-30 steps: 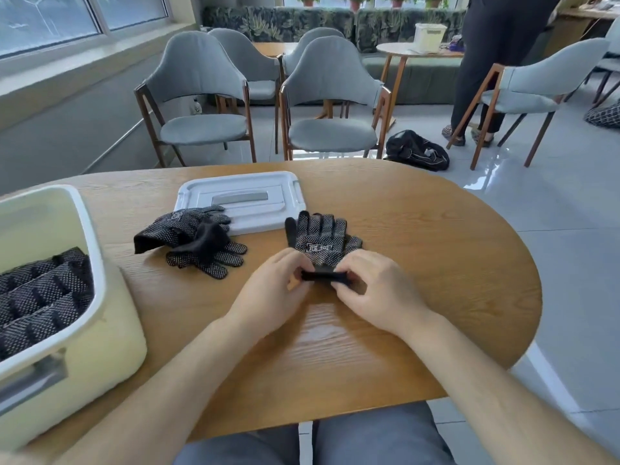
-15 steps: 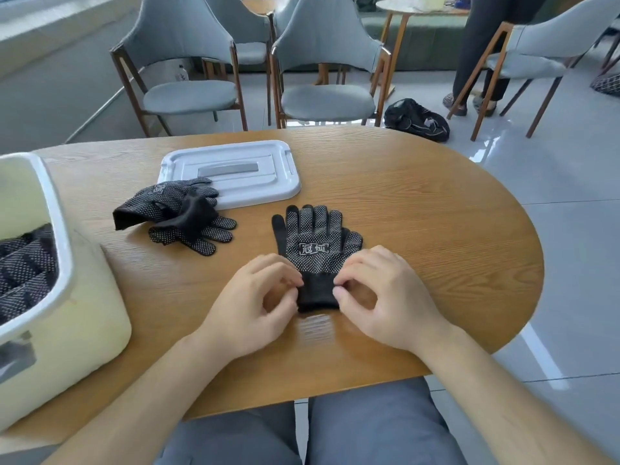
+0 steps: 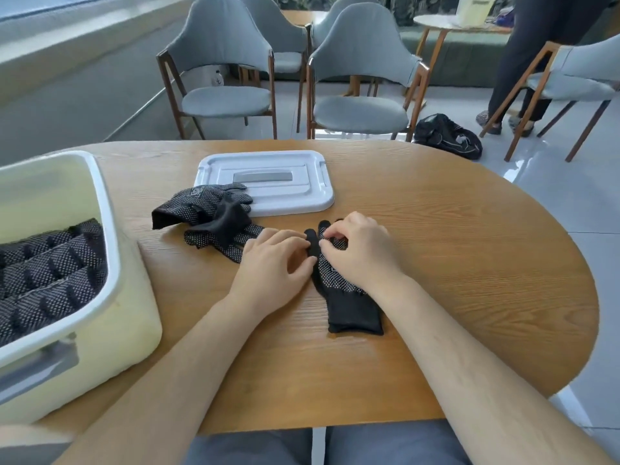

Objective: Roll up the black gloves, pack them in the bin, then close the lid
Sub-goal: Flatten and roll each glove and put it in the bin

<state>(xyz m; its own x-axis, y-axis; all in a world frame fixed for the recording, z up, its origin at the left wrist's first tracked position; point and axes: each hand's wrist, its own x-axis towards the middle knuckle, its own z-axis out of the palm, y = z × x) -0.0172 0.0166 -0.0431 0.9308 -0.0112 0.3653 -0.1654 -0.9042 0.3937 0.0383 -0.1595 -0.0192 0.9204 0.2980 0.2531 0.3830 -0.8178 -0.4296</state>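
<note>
A black dotted glove (image 3: pixel 349 297) lies flat on the wooden table (image 3: pixel 453 263), cuff toward me. My left hand (image 3: pixel 271 263) and my right hand (image 3: pixel 359 250) sit over its finger end, and both pinch the fabric there with curled fingers. The glove's fingertips are mostly hidden under my hands. A loose heap of black dotted gloves (image 3: pixel 208 213) lies to the left. The pale yellow bin (image 3: pixel 100 297) with a white rim stands at the left edge and holds several rolled black gloves (image 3: pixel 47 270). Its white lid (image 3: pixel 268 179) lies flat behind the gloves.
Grey chairs (image 3: pixel 362 78) with wooden legs stand beyond the far edge of the table. A black bag (image 3: pixel 446 135) lies on the tiled floor at the right. A person's legs (image 3: pixel 523 68) show at the back right beside another chair.
My hands moved from the glove's cuff up to its finger end. The cuff, which was pinched and folded earlier, now lies flat and uncovered near me.
</note>
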